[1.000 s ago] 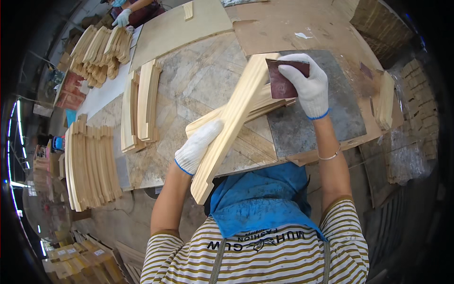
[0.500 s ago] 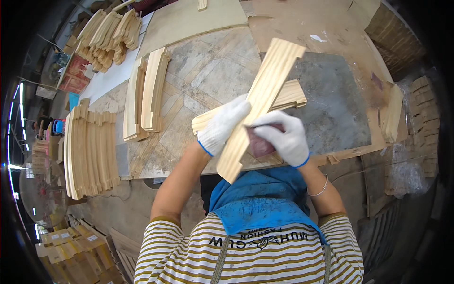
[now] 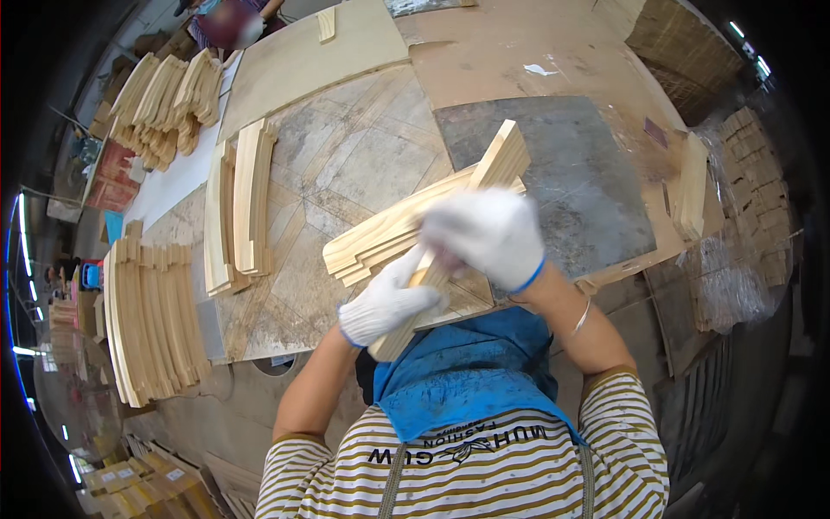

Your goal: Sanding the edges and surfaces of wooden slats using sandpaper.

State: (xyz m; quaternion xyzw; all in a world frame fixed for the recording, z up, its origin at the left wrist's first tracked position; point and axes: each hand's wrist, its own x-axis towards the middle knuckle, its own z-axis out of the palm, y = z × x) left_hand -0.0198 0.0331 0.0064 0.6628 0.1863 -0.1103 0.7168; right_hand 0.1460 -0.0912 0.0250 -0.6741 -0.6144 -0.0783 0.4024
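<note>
My left hand (image 3: 389, 304), in a white knit glove with a blue cuff, is closed around a pale wooden slat (image 3: 506, 157) near its lower end. The slat slants away from me, its upper face turned aside. My right hand (image 3: 491, 232), gloved alike and blurred by motion, is curled over the slat's middle. A dark reddish-brown piece of sandpaper (image 3: 446, 259) shows partly under its fingers. Behind my hands, a few similar slats (image 3: 372, 235) lie crosswise on the worktable (image 3: 324, 177). Two upright groups of slats (image 3: 252, 195) stand to their left.
A long row of slats (image 3: 151, 320) stands at the left edge, with bundled slats (image 3: 164, 99) farther back. One slat (image 3: 691, 186) lies at the right edge, near plastic-wrapped stacks (image 3: 743, 233). A co-worker (image 3: 229, 22) is at the far left; cartons (image 3: 147, 489) sit lower left.
The slat has been turned onto its edge. My right hand has moved up and left over it with the sandpaper; my left hand has shifted lower along it. The view has swung slightly.
</note>
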